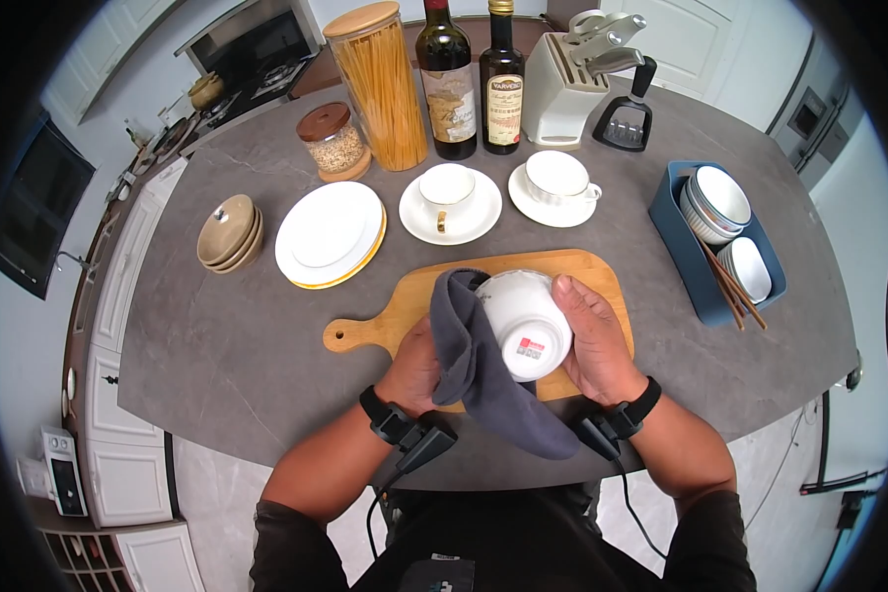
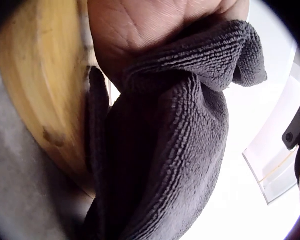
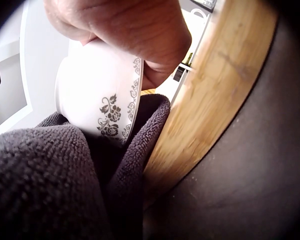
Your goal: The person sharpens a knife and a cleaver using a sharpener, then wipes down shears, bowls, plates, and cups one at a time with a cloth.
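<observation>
A white bowl (image 1: 525,321), tilted so its base with a red mark faces the head camera, is held above the wooden board (image 1: 365,333). The right hand (image 1: 599,340) grips its right side, thumb on the outside. Around the bowl's left side lies a dark grey cloth (image 1: 498,395), held by the left hand (image 1: 412,370), whose fingers are hidden behind the cloth. The right wrist view shows the bowl (image 3: 97,95) with a dark floral pattern and patterned rim, the cloth (image 3: 45,175) against it, and the right hand (image 3: 135,30) curled over its edge.
Stacked plates (image 1: 328,232), brown bowls (image 1: 231,235) and two cups on saucers (image 1: 451,222) stand beyond the board. Behind them are jars, bottles (image 1: 453,104) and a knife block (image 1: 562,94). A blue bin (image 1: 696,266) with bowls and chopsticks stands at right.
</observation>
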`<state>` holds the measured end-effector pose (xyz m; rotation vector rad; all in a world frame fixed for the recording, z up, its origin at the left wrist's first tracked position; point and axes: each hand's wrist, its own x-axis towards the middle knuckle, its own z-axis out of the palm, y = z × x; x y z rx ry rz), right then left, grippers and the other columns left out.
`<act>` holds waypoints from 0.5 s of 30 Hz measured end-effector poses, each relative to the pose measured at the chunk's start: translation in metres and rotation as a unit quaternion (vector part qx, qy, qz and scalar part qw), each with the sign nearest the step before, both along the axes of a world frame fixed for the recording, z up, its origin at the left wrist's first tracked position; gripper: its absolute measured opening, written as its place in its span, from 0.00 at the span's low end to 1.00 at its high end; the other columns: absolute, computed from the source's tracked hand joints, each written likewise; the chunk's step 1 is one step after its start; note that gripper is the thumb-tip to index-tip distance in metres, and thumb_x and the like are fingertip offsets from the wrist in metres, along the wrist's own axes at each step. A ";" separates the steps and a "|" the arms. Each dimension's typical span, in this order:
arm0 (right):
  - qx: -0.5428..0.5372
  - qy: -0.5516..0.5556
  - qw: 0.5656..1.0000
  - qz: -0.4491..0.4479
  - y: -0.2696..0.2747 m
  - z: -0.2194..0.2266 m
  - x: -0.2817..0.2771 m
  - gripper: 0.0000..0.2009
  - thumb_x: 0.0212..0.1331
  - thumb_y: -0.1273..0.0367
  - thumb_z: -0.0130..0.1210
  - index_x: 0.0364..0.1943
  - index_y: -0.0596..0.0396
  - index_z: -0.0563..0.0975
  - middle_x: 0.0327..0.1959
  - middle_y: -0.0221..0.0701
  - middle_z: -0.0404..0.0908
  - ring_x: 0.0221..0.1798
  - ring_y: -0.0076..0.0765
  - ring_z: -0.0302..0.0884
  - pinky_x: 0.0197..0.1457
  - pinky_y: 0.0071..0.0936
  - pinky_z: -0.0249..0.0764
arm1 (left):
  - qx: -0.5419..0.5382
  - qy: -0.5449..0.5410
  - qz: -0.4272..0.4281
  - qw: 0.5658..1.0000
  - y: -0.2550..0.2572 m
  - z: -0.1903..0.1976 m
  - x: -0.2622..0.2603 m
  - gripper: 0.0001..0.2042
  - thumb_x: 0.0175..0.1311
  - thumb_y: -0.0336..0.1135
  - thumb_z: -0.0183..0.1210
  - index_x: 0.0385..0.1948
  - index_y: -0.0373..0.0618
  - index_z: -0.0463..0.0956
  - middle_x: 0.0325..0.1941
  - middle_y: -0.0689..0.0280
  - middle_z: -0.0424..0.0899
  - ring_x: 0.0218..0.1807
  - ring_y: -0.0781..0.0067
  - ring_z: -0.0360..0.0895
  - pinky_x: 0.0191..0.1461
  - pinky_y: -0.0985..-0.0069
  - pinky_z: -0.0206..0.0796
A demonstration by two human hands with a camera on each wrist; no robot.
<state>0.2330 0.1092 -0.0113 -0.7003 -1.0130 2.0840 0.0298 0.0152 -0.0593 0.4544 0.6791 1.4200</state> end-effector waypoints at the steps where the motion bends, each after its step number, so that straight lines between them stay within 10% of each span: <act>1: 0.002 -0.001 1.000 -0.001 0.000 0.000 0.000 0.19 0.78 0.53 0.56 0.51 0.56 0.80 0.45 0.30 0.87 0.46 0.21 0.84 0.54 0.24 0.80 | 0.000 0.000 0.000 1.000 0.000 0.000 -0.001 0.23 0.80 0.43 0.56 0.69 0.42 0.68 0.64 0.62 0.80 0.60 0.71 0.81 0.66 0.69 0.77; 15: 0.038 0.015 0.999 -0.003 0.001 -0.005 0.003 0.13 0.77 0.59 0.59 0.42 0.55 0.81 0.38 0.25 0.85 0.40 0.16 0.79 0.48 0.21 0.77 | 0.044 0.034 -0.018 0.998 -0.001 0.007 0.002 0.24 0.80 0.47 0.56 0.71 0.44 0.69 0.66 0.63 0.80 0.63 0.72 0.81 0.68 0.70 0.76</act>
